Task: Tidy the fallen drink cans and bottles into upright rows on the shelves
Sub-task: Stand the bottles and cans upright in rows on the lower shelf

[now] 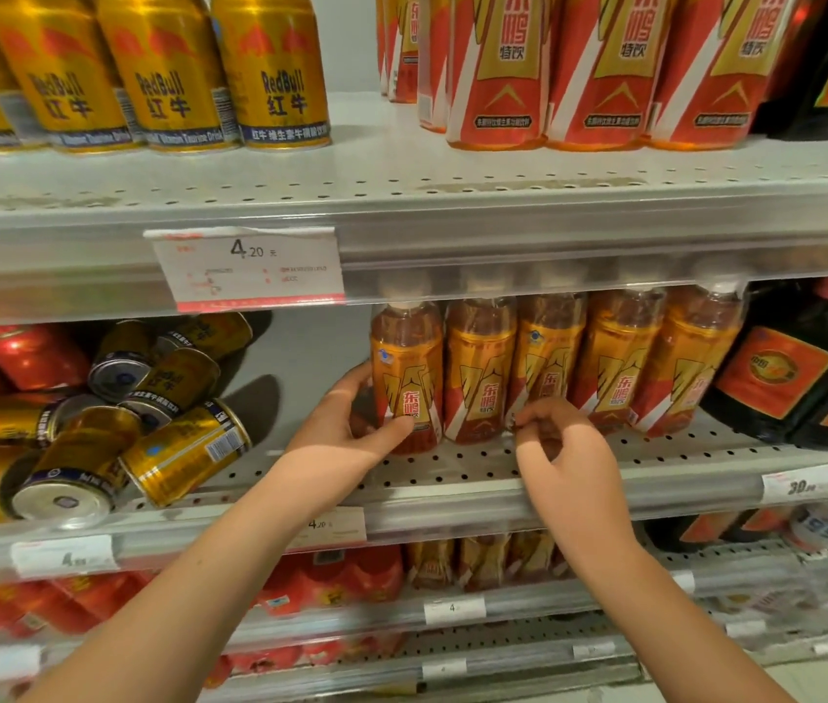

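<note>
Five orange bottles (480, 367) mid-shelf, four upright gold cans (163, 73), two hands (346, 423)

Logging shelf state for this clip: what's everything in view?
upright gold cans: four, gold, upper shelf left
fallen gold cans: several, gold, middle shelf left, heaped
red cans: at least two, red, behind the heap
small bottles: five, orange, upright, middle shelf
large bottles: three in front, red-orange, upper shelf right
dark bottles: several, black, red labels, far right
left hand: grips leftmost bottle
right hand: fingers curled by third bottle base
</note>
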`<action>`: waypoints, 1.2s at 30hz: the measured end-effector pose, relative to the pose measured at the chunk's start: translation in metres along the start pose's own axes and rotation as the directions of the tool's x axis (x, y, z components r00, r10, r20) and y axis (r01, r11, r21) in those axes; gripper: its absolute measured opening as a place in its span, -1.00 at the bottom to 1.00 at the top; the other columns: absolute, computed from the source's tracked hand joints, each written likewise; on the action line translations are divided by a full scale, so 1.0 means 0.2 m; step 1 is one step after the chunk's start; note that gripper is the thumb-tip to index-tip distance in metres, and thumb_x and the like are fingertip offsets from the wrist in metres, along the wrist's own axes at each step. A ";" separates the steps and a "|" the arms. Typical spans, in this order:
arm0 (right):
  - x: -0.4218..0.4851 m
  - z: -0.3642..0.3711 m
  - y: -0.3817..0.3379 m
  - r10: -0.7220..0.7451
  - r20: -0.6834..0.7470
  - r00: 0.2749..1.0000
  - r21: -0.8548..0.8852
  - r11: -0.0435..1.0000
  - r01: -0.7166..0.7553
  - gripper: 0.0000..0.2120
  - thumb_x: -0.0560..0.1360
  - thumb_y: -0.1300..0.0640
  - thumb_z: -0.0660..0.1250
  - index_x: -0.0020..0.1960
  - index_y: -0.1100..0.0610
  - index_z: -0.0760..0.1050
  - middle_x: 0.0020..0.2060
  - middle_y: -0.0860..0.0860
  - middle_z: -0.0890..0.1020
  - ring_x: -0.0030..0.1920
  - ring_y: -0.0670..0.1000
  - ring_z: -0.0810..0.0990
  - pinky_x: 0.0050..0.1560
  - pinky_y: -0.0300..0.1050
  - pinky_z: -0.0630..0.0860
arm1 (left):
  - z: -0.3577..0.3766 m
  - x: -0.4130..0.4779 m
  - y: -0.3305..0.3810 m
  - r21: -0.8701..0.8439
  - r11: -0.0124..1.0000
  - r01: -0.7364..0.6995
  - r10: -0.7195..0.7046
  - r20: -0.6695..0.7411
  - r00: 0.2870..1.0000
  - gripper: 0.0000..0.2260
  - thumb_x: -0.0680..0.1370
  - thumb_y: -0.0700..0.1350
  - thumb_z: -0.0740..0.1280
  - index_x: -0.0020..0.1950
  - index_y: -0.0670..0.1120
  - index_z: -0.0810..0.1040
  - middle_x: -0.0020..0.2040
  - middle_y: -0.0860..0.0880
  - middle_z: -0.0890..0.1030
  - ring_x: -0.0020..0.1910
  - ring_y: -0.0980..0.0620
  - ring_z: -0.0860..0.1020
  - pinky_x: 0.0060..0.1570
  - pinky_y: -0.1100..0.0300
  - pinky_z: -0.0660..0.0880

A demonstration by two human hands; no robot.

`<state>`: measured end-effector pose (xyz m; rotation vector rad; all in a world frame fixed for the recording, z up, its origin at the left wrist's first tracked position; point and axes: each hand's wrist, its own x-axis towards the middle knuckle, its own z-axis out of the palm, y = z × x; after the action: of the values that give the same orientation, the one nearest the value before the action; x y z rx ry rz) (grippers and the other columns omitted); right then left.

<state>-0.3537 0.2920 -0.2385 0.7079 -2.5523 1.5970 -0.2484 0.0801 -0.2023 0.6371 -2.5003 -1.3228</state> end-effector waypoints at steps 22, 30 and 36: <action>-0.49 0.56 -0.53 -0.158 0.168 0.973 -0.236 0.952 0.196 -0.71 0.62 0.07 0.23 0.31 -0.15 0.46 0.15 -0.34 0.47 0.22 -0.31 0.43 0.14 -0.46 0.36 | -0.47 -0.39 -0.30 0.270 0.917 -0.293 0.348 -0.186 0.919 -0.83 0.63 0.05 0.24 0.07 0.09 0.62 -0.14 0.15 0.65 -0.13 0.20 0.58 -0.12 0.14 0.53; -0.69 0.77 -0.75 -0.027 0.104 0.994 -0.296 0.953 0.057 -0.72 0.63 -0.04 0.21 0.34 -0.18 0.42 0.12 -0.39 0.42 -0.41 -0.26 0.40 -0.14 -0.27 0.39 | -0.91 -0.49 -0.46 0.347 0.848 -0.401 0.486 -0.209 0.848 -0.87 0.63 -0.05 0.28 0.05 0.02 0.63 -0.05 0.08 0.62 -0.02 0.04 0.56 0.01 0.02 0.49; -0.70 0.85 -0.90 0.005 0.086 0.996 -0.332 0.943 0.024 -0.65 0.61 0.00 0.22 0.38 -0.16 0.38 0.26 -0.23 0.45 0.11 -0.32 0.42 0.09 -0.30 0.33 | -1.04 -0.53 -0.59 0.503 0.805 -0.315 0.435 -0.138 0.890 -0.79 0.62 0.03 0.30 0.21 0.04 0.60 0.02 0.01 0.62 0.02 -0.09 0.58 0.10 -0.04 0.43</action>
<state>-0.1221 0.1297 -0.2043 0.7629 -2.7734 1.1072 -0.0399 -0.0781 -0.1845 0.3258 -2.5596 -0.4588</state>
